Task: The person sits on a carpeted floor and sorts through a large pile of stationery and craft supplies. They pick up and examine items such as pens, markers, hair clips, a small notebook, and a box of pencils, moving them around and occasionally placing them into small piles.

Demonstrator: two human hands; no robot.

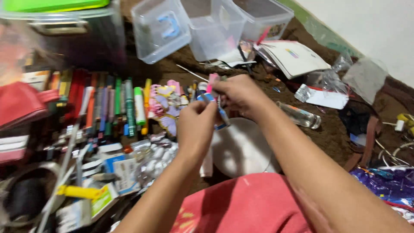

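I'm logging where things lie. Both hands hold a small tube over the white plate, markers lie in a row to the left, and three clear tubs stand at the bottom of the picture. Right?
Not quite. The head view shows the three clear tubs at the top, not the bottom. The rest holds: left hand and right hand hold the small tube over the white plate, with markers in a row to the left.

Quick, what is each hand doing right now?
Left hand: closed on a small blue-and-white tube.
Right hand: closed, pinching the top end of the same tube.
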